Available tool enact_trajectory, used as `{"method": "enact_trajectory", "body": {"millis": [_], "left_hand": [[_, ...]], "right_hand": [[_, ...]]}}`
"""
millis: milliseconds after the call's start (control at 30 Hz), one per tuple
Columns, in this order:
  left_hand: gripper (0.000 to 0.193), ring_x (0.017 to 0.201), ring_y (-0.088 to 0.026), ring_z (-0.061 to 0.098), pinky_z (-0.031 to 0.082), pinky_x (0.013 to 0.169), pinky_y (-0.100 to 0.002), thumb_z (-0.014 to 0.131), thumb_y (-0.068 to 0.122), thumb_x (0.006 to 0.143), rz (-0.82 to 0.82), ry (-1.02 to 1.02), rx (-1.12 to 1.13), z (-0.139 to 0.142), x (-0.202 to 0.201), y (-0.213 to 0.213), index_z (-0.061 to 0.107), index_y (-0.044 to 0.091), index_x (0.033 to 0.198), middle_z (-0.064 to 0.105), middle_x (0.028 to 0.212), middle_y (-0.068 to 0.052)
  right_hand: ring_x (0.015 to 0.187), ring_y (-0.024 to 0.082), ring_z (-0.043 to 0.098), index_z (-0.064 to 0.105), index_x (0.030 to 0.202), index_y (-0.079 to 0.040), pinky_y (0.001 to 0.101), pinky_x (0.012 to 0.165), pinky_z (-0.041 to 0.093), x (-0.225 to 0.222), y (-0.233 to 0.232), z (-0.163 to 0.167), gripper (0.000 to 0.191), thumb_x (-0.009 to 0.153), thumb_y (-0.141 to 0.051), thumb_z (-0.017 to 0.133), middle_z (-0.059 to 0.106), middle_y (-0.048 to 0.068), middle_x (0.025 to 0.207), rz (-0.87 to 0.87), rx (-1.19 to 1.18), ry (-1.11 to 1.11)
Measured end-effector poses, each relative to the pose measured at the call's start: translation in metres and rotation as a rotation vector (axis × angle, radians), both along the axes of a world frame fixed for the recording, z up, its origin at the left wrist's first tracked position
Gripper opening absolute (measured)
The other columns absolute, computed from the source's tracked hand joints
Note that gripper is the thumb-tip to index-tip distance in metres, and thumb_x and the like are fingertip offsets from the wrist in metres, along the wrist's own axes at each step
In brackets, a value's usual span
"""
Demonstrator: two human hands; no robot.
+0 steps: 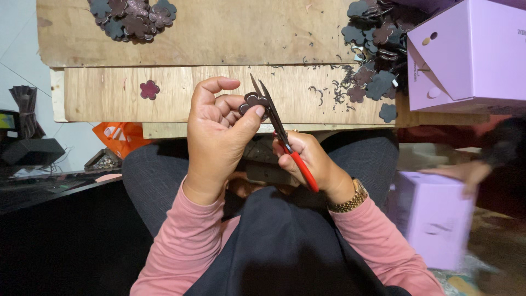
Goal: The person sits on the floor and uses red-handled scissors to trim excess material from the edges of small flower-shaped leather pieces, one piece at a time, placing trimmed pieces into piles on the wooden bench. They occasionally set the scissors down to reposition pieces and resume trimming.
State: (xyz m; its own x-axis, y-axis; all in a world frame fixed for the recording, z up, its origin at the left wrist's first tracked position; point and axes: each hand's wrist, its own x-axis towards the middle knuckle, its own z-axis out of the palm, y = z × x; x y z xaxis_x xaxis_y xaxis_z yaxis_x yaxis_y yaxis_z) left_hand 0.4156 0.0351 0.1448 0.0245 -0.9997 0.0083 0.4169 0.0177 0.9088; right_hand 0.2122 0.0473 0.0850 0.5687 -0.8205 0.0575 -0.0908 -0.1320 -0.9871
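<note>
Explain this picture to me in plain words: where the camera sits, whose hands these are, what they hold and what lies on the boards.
The camera sits on a person's head and looks down at their own lap and two bare hands; there is no machine here. The left hand pinches a small dark flower-shaped cutout between thumb and fingers. The right hand, with a gold wristwatch, holds red-handled snips whose blades are at the cutout. In front lie wooden boards with piles of dark flower cutouts at the upper left and upper right, one loose maroon flower and thin trimmings. A lilac box stands at the right. Lower right, another person's hand, blurred, touches a second lilac box.
</note>
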Motion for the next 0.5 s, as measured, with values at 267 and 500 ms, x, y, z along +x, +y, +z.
{"method": "enact_trajectory", "body": {"millis": [267, 500], "left_hand": [[0.034, 0.092, -0.01, 0.068, 0.057, 0.084, -0.023, 0.072, -0.009, 0.095, -0.024, 0.078, 0.021, -0.0031, 0.0005, -0.0017, 0.052, 0.0, 0.121, 0.07, 0.104, -0.01], [0.021, 0.09, -0.011, 0.07, 0.058, 0.083, -0.023, 0.072, -0.009, 0.095, -0.047, 0.085, 0.032, -0.0014, 0.002, -0.0019, 0.058, 0.0, 0.109, 0.07, 0.101, -0.009]], "right_hand": [[0.077, 0.008, 0.046, 0.055, 0.098, -0.006, 0.0244, 0.067, 0.042, -0.0014, 0.0006, -0.0069, 0.06, 0.1, -0.065, 0.058, 0.049, -0.002, 0.085, -0.009, -0.036, 0.009], [0.076, 0.008, 0.043, 0.054, 0.096, -0.007, 0.0238, 0.066, 0.04, -0.0004, -0.0002, -0.0044, 0.062, 0.098, -0.068, 0.058, 0.047, -0.003, 0.083, -0.006, -0.01, -0.01]]}}
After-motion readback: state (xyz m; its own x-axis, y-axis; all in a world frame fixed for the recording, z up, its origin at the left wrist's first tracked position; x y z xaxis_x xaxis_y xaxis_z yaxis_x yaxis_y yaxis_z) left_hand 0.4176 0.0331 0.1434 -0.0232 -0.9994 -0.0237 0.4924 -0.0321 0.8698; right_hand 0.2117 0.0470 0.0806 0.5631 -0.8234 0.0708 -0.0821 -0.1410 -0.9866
